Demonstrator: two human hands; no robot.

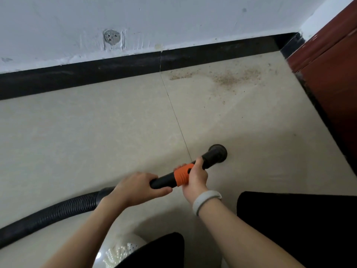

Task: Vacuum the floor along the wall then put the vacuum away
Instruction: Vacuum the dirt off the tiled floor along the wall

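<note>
A black vacuum wand (164, 179) with an orange collar (181, 174) points right and away, and its round nozzle (218, 153) sits on the beige tile floor. My left hand (139, 187) grips the wand where the ribbed black hose (58, 209) joins it. My right hand (196, 176) grips the wand at the orange collar; a white band is on that wrist. A patch of brown dust (228, 78) lies on the floor near the black baseboard (116, 66), well beyond the nozzle.
A white wall (173, 20) with a patched hole (111, 37) runs along the back. A dark red cabinet or door (332, 70) stands at the right, meeting the wall in a corner. My dark-clothed knees (289, 219) and a white shoe (119, 252) are at the bottom.
</note>
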